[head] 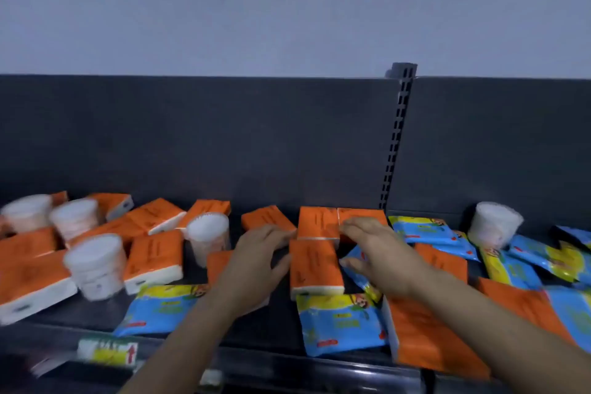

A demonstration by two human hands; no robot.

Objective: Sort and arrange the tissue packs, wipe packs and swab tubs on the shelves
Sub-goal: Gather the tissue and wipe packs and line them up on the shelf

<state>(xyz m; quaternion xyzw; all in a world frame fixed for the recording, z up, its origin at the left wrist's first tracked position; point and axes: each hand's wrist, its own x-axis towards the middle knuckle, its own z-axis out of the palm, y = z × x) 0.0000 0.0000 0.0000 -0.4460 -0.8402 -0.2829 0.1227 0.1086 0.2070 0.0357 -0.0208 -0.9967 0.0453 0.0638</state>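
Flanking tissue pack (315, 265) are left hand (256, 262), right hand (380, 253).

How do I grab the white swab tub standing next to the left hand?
Wrap your fingers round the swab tub near the top of its round wall, coming from above and in front. It stands upright, taller than the flat tissue packs crowding its base, so its upper part is free. The left hand is nearest.
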